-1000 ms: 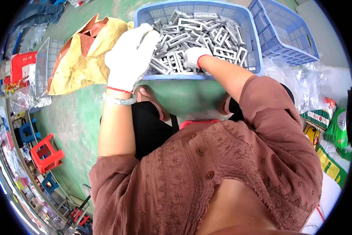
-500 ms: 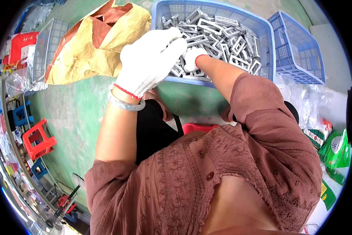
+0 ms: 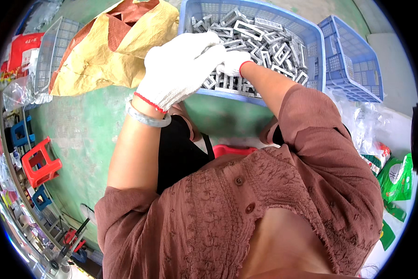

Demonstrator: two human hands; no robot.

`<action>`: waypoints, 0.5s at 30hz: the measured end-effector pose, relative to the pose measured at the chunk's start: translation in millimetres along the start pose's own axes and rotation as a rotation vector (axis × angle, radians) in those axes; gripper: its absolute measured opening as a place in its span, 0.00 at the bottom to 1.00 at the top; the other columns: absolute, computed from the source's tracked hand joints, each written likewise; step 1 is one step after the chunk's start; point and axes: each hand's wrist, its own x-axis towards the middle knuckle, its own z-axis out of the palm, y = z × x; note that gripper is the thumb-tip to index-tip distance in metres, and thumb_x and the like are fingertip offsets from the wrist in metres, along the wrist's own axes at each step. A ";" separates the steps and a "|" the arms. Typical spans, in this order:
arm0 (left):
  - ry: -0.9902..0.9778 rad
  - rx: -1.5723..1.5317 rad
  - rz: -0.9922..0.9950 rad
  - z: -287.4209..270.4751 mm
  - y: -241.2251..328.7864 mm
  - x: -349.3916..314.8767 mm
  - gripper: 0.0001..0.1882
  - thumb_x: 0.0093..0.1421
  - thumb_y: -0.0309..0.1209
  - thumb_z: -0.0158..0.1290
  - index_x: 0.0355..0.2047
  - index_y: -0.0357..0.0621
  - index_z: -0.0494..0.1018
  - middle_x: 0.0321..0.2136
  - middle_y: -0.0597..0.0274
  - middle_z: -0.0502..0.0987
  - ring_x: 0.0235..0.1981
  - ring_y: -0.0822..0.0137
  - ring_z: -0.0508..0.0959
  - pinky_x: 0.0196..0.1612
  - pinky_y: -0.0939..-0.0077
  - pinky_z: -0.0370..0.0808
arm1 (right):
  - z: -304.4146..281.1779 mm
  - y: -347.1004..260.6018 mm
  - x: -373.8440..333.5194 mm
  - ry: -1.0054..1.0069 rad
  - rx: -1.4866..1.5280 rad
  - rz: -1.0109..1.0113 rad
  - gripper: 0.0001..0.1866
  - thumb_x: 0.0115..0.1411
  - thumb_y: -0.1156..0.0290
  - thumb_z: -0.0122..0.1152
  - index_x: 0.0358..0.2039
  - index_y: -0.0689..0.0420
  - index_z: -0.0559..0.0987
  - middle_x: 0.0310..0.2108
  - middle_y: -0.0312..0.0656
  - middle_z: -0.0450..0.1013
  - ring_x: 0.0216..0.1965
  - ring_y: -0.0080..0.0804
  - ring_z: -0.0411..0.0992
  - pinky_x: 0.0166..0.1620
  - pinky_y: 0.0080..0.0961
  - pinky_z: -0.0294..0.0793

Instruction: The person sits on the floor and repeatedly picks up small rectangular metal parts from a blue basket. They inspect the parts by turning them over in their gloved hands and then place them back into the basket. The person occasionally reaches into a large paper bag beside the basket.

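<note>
White-gloved, your right hand (image 3: 234, 63) had drawn up beside your left hand (image 3: 178, 66), pairing both over grey frames (image 3: 265, 56) in the blue crate (image 3: 315, 56); whether either grip pinched one couldn't be told.

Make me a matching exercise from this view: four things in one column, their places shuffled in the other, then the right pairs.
Things:
1. yellow sack
2. grey frames
3. pale bracelet
4. second blue basket

Places:
A. around the left wrist
B. to the right of the large blue basket
C. to the left of the large blue basket
D. heaped inside the large blue basket

Right pairs: 1-C, 2-D, 3-A, 4-B
</note>
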 end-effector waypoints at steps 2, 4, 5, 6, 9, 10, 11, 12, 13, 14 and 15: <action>0.004 0.031 0.037 1.4 -1.6 -0.3 0.16 0.62 0.41 0.59 0.47 0.48 0.80 0.44 0.59 0.82 0.45 0.62 0.82 0.50 0.72 0.77 | 2.9 1.4 -1.5 0.017 0.033 0.015 0.25 0.55 0.50 0.59 0.46 0.54 0.81 0.49 0.52 0.78 0.52 0.49 0.75 0.52 0.44 0.74; 0.004 0.056 0.077 2.3 -2.5 -0.3 0.16 0.62 0.41 0.59 0.47 0.48 0.80 0.44 0.59 0.82 0.46 0.62 0.82 0.51 0.72 0.77 | 16.1 17.0 8.2 0.035 0.095 0.010 0.25 0.55 0.50 0.59 0.47 0.54 0.80 0.50 0.51 0.77 0.52 0.50 0.75 0.53 0.43 0.73; 0.005 0.040 0.065 3.2 -3.8 -0.4 0.16 0.62 0.41 0.59 0.47 0.48 0.80 0.44 0.59 0.82 0.46 0.62 0.82 0.50 0.72 0.77 | 20.3 22.9 13.5 0.036 0.116 -0.015 0.26 0.55 0.50 0.59 0.48 0.54 0.79 0.51 0.51 0.77 0.52 0.50 0.75 0.53 0.42 0.72; 0.007 0.023 0.053 5.7 -6.0 -0.7 0.16 0.63 0.41 0.58 0.47 0.48 0.80 0.44 0.59 0.82 0.46 0.61 0.82 0.50 0.72 0.77 | 20.9 26.0 15.4 0.037 0.136 -0.036 0.26 0.55 0.49 0.59 0.49 0.53 0.79 0.51 0.51 0.77 0.53 0.50 0.74 0.54 0.42 0.72; -0.044 -0.039 0.011 11.0 -9.7 1.0 0.17 0.63 0.43 0.57 0.47 0.48 0.80 0.45 0.60 0.82 0.46 0.61 0.82 0.50 0.72 0.77 | 24.3 34.8 9.4 0.115 0.146 -0.056 0.26 0.55 0.50 0.59 0.49 0.53 0.78 0.50 0.51 0.77 0.52 0.50 0.74 0.54 0.41 0.72; -0.067 -0.056 -0.007 10.3 -9.9 1.5 0.17 0.64 0.44 0.57 0.47 0.49 0.80 0.45 0.60 0.82 0.46 0.61 0.82 0.50 0.72 0.77 | 17.3 25.7 -2.2 0.155 0.138 -0.061 0.26 0.55 0.50 0.59 0.49 0.52 0.78 0.49 0.51 0.77 0.52 0.50 0.74 0.54 0.41 0.72; -0.107 -0.062 -0.071 9.7 -9.3 2.5 0.17 0.64 0.45 0.53 0.47 0.51 0.79 0.45 0.61 0.82 0.46 0.60 0.81 0.48 0.69 0.77 | 7.4 18.4 -15.2 0.171 0.094 -0.030 0.22 0.56 0.51 0.59 0.44 0.52 0.80 0.47 0.50 0.78 0.51 0.48 0.75 0.52 0.40 0.73; -0.145 -0.072 -0.136 10.3 -8.1 2.7 0.17 0.65 0.46 0.49 0.47 0.54 0.79 0.45 0.63 0.81 0.46 0.59 0.80 0.47 0.66 0.76 | -10.4 13.2 -29.9 0.187 0.129 -0.058 0.20 0.56 0.52 0.59 0.41 0.52 0.81 0.46 0.49 0.78 0.50 0.47 0.75 0.52 0.40 0.73; -0.186 -0.083 -0.194 11.1 -6.3 4.2 0.18 0.66 0.47 0.45 0.46 0.57 0.78 0.45 0.64 0.81 0.46 0.57 0.80 0.45 0.64 0.76 | -27.1 11.8 -46.1 0.207 0.167 -0.080 0.18 0.56 0.52 0.58 0.39 0.52 0.82 0.45 0.48 0.79 0.49 0.46 0.76 0.51 0.40 0.73; -0.193 -0.086 -0.210 12.8 -6.5 3.9 0.19 0.65 0.48 0.47 0.47 0.54 0.78 0.45 0.63 0.81 0.46 0.59 0.80 0.47 0.67 0.76 | -35.2 14.3 -57.6 0.227 0.206 -0.102 0.17 0.57 0.53 0.58 0.37 0.52 0.82 0.44 0.47 0.79 0.49 0.46 0.76 0.51 0.39 0.73; -0.203 -0.093 -0.205 16.1 -8.1 8.0 0.20 0.65 0.49 0.50 0.47 0.51 0.79 0.45 0.62 0.81 0.46 0.61 0.81 0.48 0.70 0.75 | -33.4 35.0 -54.8 0.365 0.204 -0.095 0.15 0.58 0.53 0.57 0.34 0.50 0.84 0.41 0.45 0.80 0.45 0.45 0.77 0.50 0.38 0.74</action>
